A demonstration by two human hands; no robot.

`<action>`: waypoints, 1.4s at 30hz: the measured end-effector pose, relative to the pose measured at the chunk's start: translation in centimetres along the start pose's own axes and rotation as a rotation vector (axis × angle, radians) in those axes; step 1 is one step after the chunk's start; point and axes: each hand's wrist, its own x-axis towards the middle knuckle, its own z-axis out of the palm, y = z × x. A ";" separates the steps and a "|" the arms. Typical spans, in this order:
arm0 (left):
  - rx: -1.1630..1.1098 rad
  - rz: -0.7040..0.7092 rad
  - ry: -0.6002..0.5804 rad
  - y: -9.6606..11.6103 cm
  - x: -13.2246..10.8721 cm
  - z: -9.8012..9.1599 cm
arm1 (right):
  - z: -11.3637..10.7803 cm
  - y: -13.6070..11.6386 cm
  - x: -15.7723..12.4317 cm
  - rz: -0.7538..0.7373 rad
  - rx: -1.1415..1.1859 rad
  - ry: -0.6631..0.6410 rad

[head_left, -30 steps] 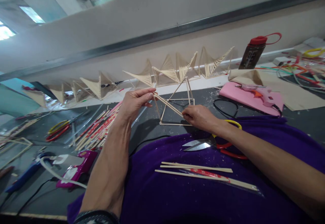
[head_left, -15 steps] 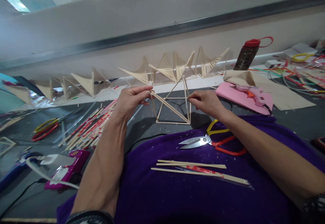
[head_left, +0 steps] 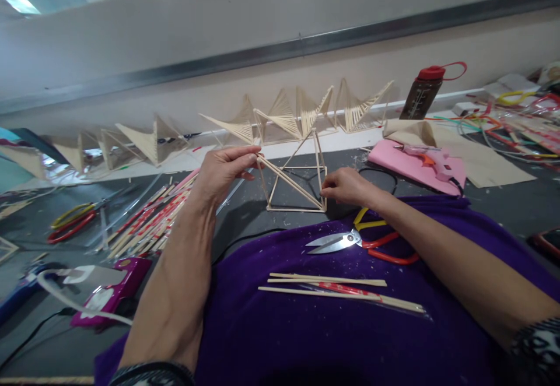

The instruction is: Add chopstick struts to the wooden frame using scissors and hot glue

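Note:
A frame of chopsticks [head_left: 297, 210] stands on the grey table between my hands. My left hand [head_left: 230, 170] pinches the upper left end of a slanting chopstick [head_left: 291, 182], which runs down to the frame's lower right corner. At that corner, the fingertips of my right hand [head_left: 347, 188] are closed around the frame's sticks; exactly which stick they grip is partly hidden. Scissors [head_left: 335, 241] with one yellow and one red handle lie open on the purple cloth [head_left: 245, 339], just below my right wrist. Loose chopsticks [head_left: 328, 280] and a red-and-clear wrapper rest nearer to me.
A pink glue gun [head_left: 431, 161] lies on pink material at right, near a red-capped bottle [head_left: 422, 94]. Finished stick models [head_left: 359, 109] line the wall. Wrapped chopsticks [head_left: 153, 214], a second pair of scissors [head_left: 72, 223] and a magenta power strip [head_left: 114, 292] occupy the left.
My right hand has slid down the frame's right side to its lower corner. My left hand keeps its pinch at the upper left. The view has shifted slightly.

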 end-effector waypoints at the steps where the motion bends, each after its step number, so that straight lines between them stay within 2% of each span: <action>1: 0.003 0.000 0.002 0.0 0.0 0.0 | 0.1 0.0 0.0 0.007 -0.020 -0.048; 5: 0.008 0.006 -0.002 0.0 -0.1 0.0 | 0.5 0.1 0.1 0.066 0.020 -0.184; 8: 0.010 0.008 -0.016 0.0 -0.1 -0.1 | 0.7 0.2 0.1 0.098 0.076 -0.228; 15: 0.021 0.008 -0.006 0.0 -0.1 -0.1 | 0.8 -0.2 0.0 0.141 0.125 -0.246; 34: -0.008 0.017 -0.036 -0.4 0.1 -0.2 | 1.2 -0.1 0.0 0.123 0.120 -0.229; 39: -0.023 0.012 -0.043 -0.4 0.1 -0.3 | 0.2 -0.1 -0.1 0.124 0.091 -0.246; 42: -0.029 0.016 -0.050 -0.4 0.1 -0.3 | -0.8 -0.1 -0.4 0.094 0.054 -0.167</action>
